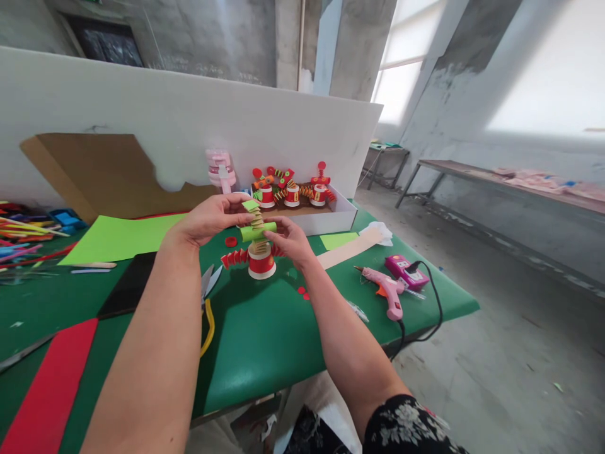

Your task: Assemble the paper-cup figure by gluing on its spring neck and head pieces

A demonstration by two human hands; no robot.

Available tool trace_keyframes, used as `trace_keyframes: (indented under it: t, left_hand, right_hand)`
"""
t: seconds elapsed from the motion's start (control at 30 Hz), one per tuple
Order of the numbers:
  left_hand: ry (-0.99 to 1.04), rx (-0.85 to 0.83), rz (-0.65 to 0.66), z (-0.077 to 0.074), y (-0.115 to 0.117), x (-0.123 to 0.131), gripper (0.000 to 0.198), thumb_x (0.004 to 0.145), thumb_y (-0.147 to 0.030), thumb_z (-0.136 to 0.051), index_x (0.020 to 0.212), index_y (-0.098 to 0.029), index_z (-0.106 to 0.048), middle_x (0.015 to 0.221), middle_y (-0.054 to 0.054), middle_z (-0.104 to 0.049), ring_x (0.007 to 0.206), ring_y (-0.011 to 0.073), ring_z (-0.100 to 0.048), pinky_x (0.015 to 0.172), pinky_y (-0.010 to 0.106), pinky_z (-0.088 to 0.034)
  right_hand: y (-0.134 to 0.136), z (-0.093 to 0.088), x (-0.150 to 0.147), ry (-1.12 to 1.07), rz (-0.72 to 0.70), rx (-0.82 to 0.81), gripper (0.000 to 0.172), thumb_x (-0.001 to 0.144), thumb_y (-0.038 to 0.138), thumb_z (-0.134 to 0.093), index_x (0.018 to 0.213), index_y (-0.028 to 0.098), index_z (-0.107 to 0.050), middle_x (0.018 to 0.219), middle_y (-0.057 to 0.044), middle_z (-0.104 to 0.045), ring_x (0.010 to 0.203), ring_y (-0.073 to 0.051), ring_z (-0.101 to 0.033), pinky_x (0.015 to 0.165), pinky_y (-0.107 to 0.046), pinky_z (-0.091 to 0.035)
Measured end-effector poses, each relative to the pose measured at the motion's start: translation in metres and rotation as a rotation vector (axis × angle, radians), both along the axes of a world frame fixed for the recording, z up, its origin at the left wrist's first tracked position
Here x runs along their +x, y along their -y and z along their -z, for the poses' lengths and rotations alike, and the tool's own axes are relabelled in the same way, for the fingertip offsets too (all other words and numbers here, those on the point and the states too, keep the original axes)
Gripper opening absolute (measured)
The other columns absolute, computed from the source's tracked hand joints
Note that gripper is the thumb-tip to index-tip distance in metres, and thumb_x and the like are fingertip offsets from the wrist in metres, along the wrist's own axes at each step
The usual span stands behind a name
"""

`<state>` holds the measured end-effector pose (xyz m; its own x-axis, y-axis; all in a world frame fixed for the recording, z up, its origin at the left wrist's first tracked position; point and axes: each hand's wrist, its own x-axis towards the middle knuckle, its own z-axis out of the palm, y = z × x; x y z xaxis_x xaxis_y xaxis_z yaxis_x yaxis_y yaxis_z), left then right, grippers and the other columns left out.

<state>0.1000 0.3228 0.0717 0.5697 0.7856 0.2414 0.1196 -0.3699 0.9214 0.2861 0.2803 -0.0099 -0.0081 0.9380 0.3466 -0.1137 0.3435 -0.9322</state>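
Free lane: green tabletop (265,347) from near edge up to cup figure (261,265), between scissors (210,325) and right forearm (340,321). Past scissors, black slab (130,287) blocks left; glue gun (387,290) plus cord (440,302) obstruct right. White box (326,222) behind.

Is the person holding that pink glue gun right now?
No, the pink glue gun lies on the green table, while the left hand and right hand are both on the paper figure.

No lettering can be read; the pale writing (208,68) on the grey wall (212,31) is too faint.
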Motion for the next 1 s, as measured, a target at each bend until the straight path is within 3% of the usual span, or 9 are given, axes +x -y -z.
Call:
trace_keyframes:
  t: [0.43,0.6,0.73,0.9,1.0]
  left_hand:
    - [-0.017,-0.015,0.029,0.0,0.001,0.004,0.05,0.062,-0.047,-0.087,0.103,-0.023,-0.074,0.096,0.006,-0.077,0.094,0.025,-0.071,0.082,0.035,-0.058]
    - [-0.009,-0.025,0.002,0.0,0.0,0.003,0.051,0.061,-0.044,-0.089,0.105,-0.023,-0.074,0.095,0.004,-0.077,0.097,0.0253,-0.071,0.082,0.033,-0.057]
    - [-0.005,-0.034,-0.017,0.0,-0.003,0.002,0.051,0.061,-0.046,-0.088,0.104,-0.023,-0.073,0.095,0.005,-0.078,0.096,0.025,-0.071,0.08,0.032,-0.057]
    - [-0.011,-0.076,-0.031,0.001,-0.002,0.001,0.047,0.062,-0.041,-0.087,0.103,-0.023,-0.073,0.095,0.003,-0.079,0.097,0.0228,-0.072,0.086,0.034,-0.057]
    - [-0.018,-0.068,-0.063,0.003,-0.003,0.0,0.043,0.067,-0.039,-0.084,0.105,-0.025,-0.072,0.098,0.003,-0.079,0.098,0.0224,-0.072,0.087,0.034,-0.057]
  right_hand:
    - [-0.003,0.001,0.0,-0.001,0.0,0.004,0.033,0.072,0.038,-0.078,0.1,0.024,-0.066,0.101,-0.003,-0.072,0.097,-0.019,-0.066,0.091,-0.035,-0.054]
    - [0.006,-0.01,0.007,0.079,0.173,-0.006,0.037,0.073,0.034,-0.078,0.106,0.023,-0.066,0.111,-0.006,-0.07,0.1,-0.021,-0.065,0.096,-0.039,-0.051]
    - [0.047,-0.02,0.031,0.186,0.366,-0.008,0.033,0.079,0.04,-0.073,0.107,0.024,-0.068,0.117,-0.008,-0.069,0.098,-0.022,-0.065,0.092,-0.041,-0.052]
    - [0.13,-0.026,0.095,0.524,0.742,0.132,0.03,0.084,0.041,-0.063,0.107,0.022,-0.069,0.11,-0.009,-0.071,0.099,-0.023,-0.065,0.093,-0.041,-0.051]
    - [0.177,-0.027,0.135,0.719,0.977,-0.019,0.03,0.084,0.044,-0.056,0.096,0.02,-0.069,0.101,-0.01,-0.072,0.089,-0.022,-0.066,0.084,-0.038,-0.051]
